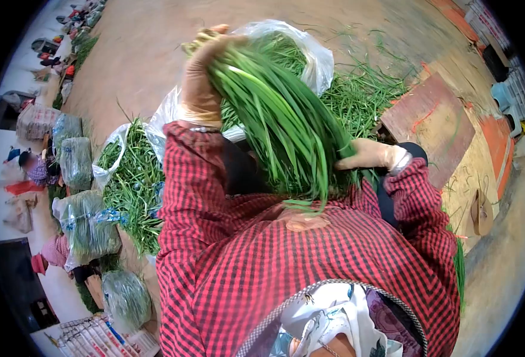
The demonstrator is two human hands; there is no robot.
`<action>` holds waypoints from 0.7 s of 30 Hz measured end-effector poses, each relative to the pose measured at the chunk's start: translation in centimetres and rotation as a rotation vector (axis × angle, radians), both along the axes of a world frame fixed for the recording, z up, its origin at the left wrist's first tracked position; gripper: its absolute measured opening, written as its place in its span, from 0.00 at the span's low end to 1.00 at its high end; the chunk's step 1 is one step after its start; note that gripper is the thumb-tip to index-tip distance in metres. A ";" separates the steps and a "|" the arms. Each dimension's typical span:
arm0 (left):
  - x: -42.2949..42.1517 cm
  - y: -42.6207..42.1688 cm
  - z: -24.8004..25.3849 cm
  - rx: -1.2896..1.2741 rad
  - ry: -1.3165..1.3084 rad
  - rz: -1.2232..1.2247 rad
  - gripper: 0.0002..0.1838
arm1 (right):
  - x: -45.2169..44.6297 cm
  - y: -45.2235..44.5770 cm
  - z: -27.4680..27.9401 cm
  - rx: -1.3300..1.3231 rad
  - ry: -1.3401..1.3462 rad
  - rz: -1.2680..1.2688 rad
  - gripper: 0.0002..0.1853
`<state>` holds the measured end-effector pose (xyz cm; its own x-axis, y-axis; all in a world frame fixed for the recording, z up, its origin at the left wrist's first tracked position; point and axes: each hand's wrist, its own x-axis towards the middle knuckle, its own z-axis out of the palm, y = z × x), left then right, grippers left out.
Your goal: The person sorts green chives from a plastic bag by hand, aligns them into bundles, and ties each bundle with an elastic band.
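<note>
A thick bunch of long green garlic chives hangs slantwise in front of my chest, its pale root ends at the upper left. My left hand, in a thin pale glove, is wrapped round the bunch near those root ends. Lower and to the right, my right hand, also gloved, grips leaves at the side of the bunch; its fingers are partly hidden behind them. Loose leaf tips droop over my lap against the red checked apron.
Beyond the bunch stands an open clear plastic bag of greens. Another filled bag is at the left. Loose leaves cover the floor by a wooden board. Wrapped bundles and other people line the left side.
</note>
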<state>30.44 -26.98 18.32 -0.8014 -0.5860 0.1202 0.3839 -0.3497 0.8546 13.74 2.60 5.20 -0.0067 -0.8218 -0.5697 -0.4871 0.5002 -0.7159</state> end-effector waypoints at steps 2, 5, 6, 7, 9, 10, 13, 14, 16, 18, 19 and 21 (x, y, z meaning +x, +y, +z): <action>0.7 -2.3 0.4 0.043 0.089 0.043 0.24 | -1.9 1.0 2.1 0.121 0.548 -0.166 0.33; 1.1 -3.1 1.3 -0.007 0.044 0.124 0.22 | -2.7 0.0 5.1 -0.582 0.478 -0.764 0.21; 0.9 -2.7 1.5 -0.034 0.027 0.147 0.21 | -1.0 -1.2 8.3 -0.728 0.373 -0.717 0.21; 0.5 -2.5 1.6 -0.062 0.011 0.169 0.21 | 1.1 -2.4 10.8 -0.874 0.267 -0.667 0.22; -0.2 -1.9 1.2 -0.023 0.009 0.128 0.19 | 5.0 -5.0 13.4 -1.029 0.462 -0.369 0.26; -0.6 -1.4 1.0 0.010 0.016 0.107 0.18 | 5.8 -6.4 13.3 -1.080 0.574 -0.261 0.25; -1.5 0.2 0.8 -0.008 -0.007 0.080 0.17 | 7.5 -10.0 12.6 -1.234 0.751 -0.056 0.14; -1.7 0.4 0.5 -0.017 -0.009 0.082 0.16 | 7.4 -10.5 12.2 -1.268 0.699 -0.051 0.09; -1.6 0.0 0.5 -0.048 0.008 0.087 0.17 | 7.4 -10.3 11.2 -1.226 0.577 -0.112 0.08; -1.0 -0.6 1.0 -0.065 0.028 0.119 0.18 | 7.1 -9.5 9.6 -1.071 0.283 -0.171 0.13; -0.5 -1.1 1.6 -0.098 0.026 0.152 0.18 | 6.4 -8.5 7.9 -0.870 0.353 -0.060 0.14; 0.5 -1.5 3.1 -0.158 0.042 0.207 0.18 | 3.8 -5.6 4.4 -0.360 0.534 0.224 0.18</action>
